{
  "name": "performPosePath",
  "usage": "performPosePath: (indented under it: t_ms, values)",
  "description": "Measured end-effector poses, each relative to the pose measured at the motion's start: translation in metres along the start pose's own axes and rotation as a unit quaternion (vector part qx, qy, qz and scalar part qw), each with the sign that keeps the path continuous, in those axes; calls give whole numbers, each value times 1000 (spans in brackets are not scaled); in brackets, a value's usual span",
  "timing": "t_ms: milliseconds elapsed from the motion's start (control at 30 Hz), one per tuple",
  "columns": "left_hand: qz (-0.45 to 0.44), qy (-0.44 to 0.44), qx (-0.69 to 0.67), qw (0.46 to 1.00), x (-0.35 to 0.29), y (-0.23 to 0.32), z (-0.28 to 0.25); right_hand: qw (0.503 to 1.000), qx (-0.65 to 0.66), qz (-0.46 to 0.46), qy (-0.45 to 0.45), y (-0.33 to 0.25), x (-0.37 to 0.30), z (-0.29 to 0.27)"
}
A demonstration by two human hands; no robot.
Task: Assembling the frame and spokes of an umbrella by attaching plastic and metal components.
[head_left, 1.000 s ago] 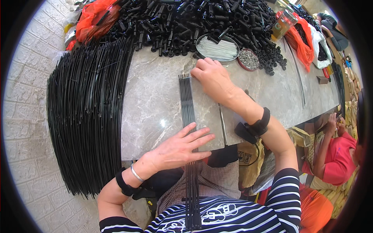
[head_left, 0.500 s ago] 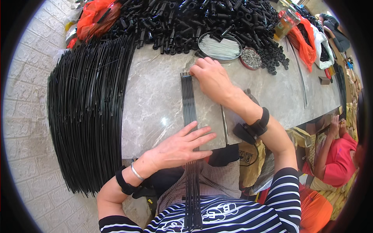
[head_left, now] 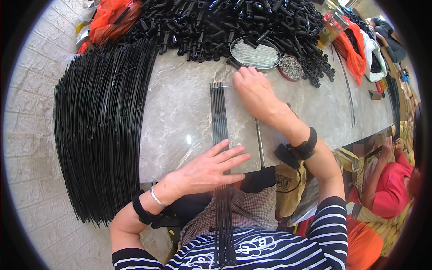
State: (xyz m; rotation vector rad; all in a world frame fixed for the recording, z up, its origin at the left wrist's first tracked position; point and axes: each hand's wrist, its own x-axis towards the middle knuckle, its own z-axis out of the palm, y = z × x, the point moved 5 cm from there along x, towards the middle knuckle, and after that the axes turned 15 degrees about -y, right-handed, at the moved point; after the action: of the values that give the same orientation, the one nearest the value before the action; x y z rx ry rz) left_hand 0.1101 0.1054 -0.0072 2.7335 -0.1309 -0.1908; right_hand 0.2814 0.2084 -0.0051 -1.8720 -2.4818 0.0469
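A flat row of several thin black rods [head_left: 219,112] lies side by side on the stone-topped table, its near ends hanging past the edge against my striped shirt. Across the rods rests my left hand [head_left: 213,164], palm down with fingers spread. Just right of the far rod ends, my right hand [head_left: 252,90] is closed in a pinch. From its fingertips a thin pale pin [head_left: 228,86] runs to the rod tips; whether it passes through them is too small to tell. A short black tube [head_left: 233,63] lies just beyond my right fingers.
A big stack of black rods [head_left: 101,130] fills the left side. Black tubular parts [head_left: 211,27] heap along the back, beside an oval tray [head_left: 277,63] of thin pale pins and a round dish [head_left: 290,77] of small metal bits. Another person [head_left: 389,182] sits at right.
My right hand has shifted a little to the right, away from the rod ends, and the thin pin now shows between them. My left hand stays in place.
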Motion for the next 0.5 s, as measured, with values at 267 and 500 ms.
performPosePath:
  t_ms: [267,500]
  values:
    - [2,-5,-1,1000,-1,0,1,988,140,-14,-70,10,2,6]
    - [4,-2,-4,1000,-1,-2,1,991,117,-69,-6,-7,10,0]
